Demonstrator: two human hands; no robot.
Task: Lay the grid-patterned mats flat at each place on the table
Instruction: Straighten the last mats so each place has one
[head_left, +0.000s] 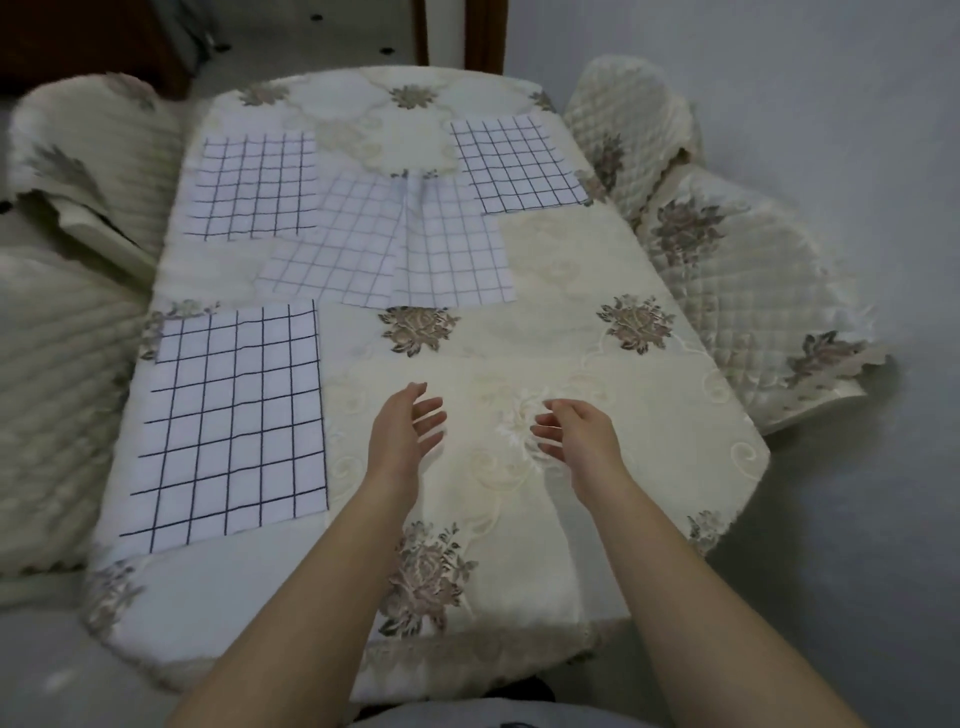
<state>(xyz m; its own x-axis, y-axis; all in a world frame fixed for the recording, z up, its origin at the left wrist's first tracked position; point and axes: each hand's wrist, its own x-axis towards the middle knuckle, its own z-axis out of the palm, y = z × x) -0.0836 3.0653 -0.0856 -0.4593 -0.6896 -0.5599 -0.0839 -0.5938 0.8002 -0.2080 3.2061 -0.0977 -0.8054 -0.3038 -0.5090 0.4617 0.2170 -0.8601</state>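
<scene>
Three grid mats lie flat at places: the near mat (234, 421) just left of the left hand (408, 436), the far-left mat (254, 187) well ahead of that hand, and the far-right mat (517, 163) well ahead of the right hand (576, 436).

Two more sit ahead of both hands, mid tabletop (597, 249): a skewed mat (337, 254) and a creased mat (457, 249). Their edges overlap, but I cannot tell which is on top. Both print paler than the laid ones, so they may be face down. This is unconfirmed.

Hands: both hover over the cloth, palms turned toward each other, fingers loosely spread, holding nothing.

Judgement: the step in hand is to fetch a mat from the middle pair. The stretch of tabletop to the right of the right hand has no mat and looks like the next place.

Method notes:
- Pinch the two near corners of one mat only, one per hand.
- Lift it clear before drawing it back, so the overlapping mat is not dragged.
- Check that the darker grid faces up.
- Set one edge down first, then let the rest fall.
- Smooth outward with flat palms to remove the pucker.
- Square it to the tabletop edge, mirroring the near mat.
</scene>
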